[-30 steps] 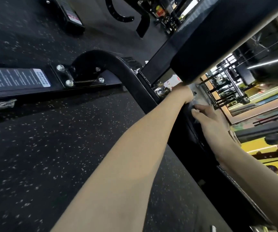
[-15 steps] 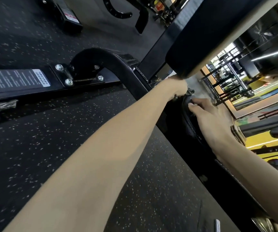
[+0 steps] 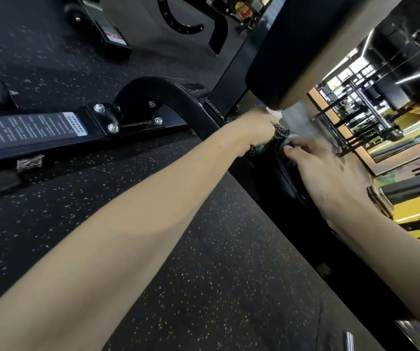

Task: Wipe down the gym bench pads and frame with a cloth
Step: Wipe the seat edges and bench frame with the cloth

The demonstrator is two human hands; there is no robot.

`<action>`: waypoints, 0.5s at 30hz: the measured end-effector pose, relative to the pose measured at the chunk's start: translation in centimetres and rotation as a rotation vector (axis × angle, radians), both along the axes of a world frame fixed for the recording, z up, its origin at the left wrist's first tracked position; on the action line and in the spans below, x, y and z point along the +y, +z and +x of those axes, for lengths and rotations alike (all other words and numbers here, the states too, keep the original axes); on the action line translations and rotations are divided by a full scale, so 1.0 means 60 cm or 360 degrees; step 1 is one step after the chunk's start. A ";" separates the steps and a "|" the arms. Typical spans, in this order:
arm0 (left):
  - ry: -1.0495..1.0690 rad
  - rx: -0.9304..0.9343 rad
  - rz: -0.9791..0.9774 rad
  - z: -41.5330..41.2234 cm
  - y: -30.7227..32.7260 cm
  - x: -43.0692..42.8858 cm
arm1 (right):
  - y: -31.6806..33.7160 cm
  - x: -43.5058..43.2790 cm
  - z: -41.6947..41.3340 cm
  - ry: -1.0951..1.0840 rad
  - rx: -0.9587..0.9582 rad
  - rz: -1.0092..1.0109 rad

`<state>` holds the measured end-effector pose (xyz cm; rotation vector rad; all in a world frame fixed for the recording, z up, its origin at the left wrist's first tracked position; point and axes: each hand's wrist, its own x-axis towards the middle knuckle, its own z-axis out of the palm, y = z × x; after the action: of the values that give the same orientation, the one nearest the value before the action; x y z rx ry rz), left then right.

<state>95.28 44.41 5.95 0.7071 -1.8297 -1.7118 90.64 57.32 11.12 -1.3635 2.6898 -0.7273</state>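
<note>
Reaching a little deeper than a second ago, the left grip (image 3: 257, 129) is now lying right under the near end of the bench pad (image 3: 292, 59) and is covering the chrome knob that was showing beside it. Its fingers are bunching closed around the white cloth (image 3: 275, 113). Only a small scrap of the cloth is peeking out at the far edge of the knuckles, touching the underside of the pad. Something dark and beaded is sitting just beside this grip, but it is too blurred to identify.

To the right, the right grip (image 3: 328, 173) is resting on the lower black pad (image 3: 286, 179), with its fingers curling over the rounded rim and its thumb lying along the top. The two grips are staying close together but are not touching.

On the left, the curved frame tube (image 3: 191, 102) is arching down to a bolted base rail (image 3: 138, 138) carrying a printed label (image 3: 31, 129). Both are standing on the speckled rubber floor (image 3: 216, 262). Far right, weight racks (image 3: 350, 122) are showing in bright light.
</note>
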 end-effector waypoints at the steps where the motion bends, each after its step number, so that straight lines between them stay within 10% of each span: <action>1: 0.0048 0.0031 0.0045 0.000 -0.005 0.001 | -0.003 -0.002 -0.003 -0.0002 -0.0022 -0.0025; 15: 0.0293 0.0077 -0.0019 0.047 -0.006 0.039 | 0.002 0.001 0.002 -0.0034 -0.0061 -0.0235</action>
<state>98.11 46.75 5.60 0.7963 -1.6853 -1.5840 90.79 57.37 11.24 -1.3370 2.6719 -0.9617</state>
